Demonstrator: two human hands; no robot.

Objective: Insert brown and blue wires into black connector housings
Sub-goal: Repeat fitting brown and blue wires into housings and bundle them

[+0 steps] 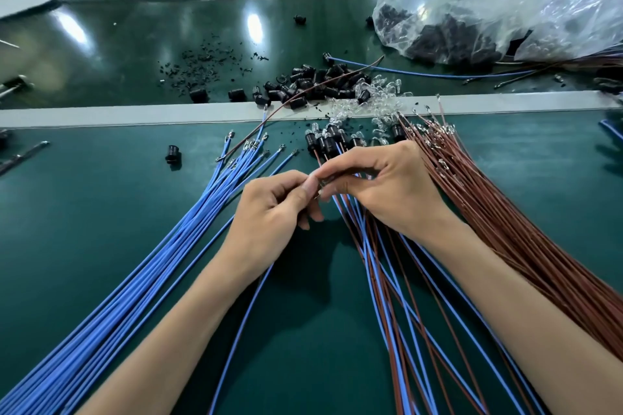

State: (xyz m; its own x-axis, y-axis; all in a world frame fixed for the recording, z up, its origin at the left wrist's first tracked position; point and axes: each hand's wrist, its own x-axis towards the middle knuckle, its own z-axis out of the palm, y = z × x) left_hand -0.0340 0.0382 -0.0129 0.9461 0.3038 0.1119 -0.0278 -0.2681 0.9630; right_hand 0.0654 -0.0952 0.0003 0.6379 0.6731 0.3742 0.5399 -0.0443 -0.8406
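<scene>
My left hand [274, 209] and my right hand [387, 185] meet fingertip to fingertip at the middle of the green table. Both pinch a small metal wire terminal [319, 186] between them; which wire it belongs to is hidden by the fingers. A fan of loose blue wires [161, 246] lies to the left. Loose brown wires [526, 229] lie in a thick bundle to the right. Under my right hand runs a bunch of paired brown and blue wires [387, 280] that end in black connector housings [323, 141]. A pile of loose black housings [313, 84] sits farther back.
Clear glass bulbs [381, 94] lie scattered on the grey rail [135, 114] beside the pile. A clear plastic bag [472, 3] of black parts stands at the back right. One stray housing [173, 153] lies left of the wire tips, and black crumbs [202, 61] dot the far belt.
</scene>
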